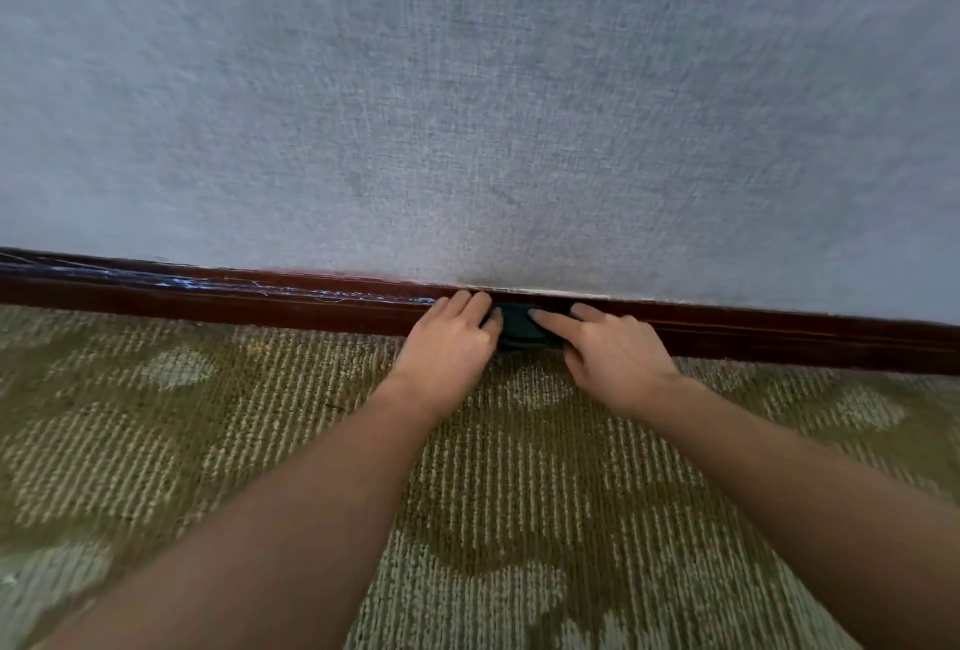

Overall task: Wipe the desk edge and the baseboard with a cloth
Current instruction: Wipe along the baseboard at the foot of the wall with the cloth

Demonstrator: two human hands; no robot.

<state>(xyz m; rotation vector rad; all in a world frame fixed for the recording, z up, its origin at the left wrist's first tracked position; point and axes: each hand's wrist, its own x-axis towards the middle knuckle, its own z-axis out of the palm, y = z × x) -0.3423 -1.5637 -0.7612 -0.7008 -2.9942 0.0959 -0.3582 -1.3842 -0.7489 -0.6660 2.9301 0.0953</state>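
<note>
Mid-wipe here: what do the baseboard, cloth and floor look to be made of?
Baseboard: probably wood, dark reddish-brown, glossy varnish; it shows sheen and lengthwise grooves. Cloth: soft dark fabric, matte, bunched in folds; weave too small to tell. Floor: textured carpet, olive and beige, in visible ribbed rows.

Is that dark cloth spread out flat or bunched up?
Bunched: the cloth is a small dark wad against the baseboard, between the left hand and right hand.

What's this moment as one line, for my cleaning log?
left hand, right hand: pressing cloth | cloth: against baseboard | floor: carpet
</note>
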